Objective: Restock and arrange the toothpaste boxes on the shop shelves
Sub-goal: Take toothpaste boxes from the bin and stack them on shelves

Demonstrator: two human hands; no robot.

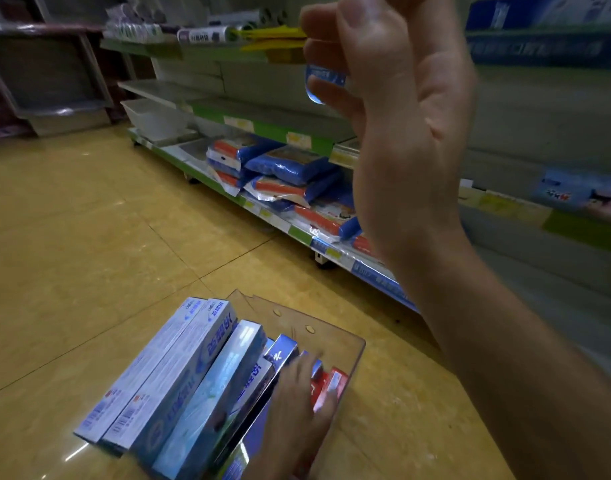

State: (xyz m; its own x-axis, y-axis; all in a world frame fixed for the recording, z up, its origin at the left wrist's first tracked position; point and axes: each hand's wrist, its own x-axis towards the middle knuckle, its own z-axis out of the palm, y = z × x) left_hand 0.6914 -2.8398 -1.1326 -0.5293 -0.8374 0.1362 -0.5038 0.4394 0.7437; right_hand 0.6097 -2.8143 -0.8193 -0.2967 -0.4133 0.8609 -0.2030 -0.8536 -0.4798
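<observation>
Head view: right hand [394, 98] pinches a half-hidden blue thing [323, 79], covering the shelves [272, 128]. Left hand [293, 403] on toothpaste boxes [179, 375] is blurred; grip unclear.

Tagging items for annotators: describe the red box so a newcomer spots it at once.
Find the clear tray low over the yellow floor, at bottom centre. Follow its row of toothpaste boxes to the right end, by the left hand. The red box there is the only red one; its neighbours are blue and white.
</observation>
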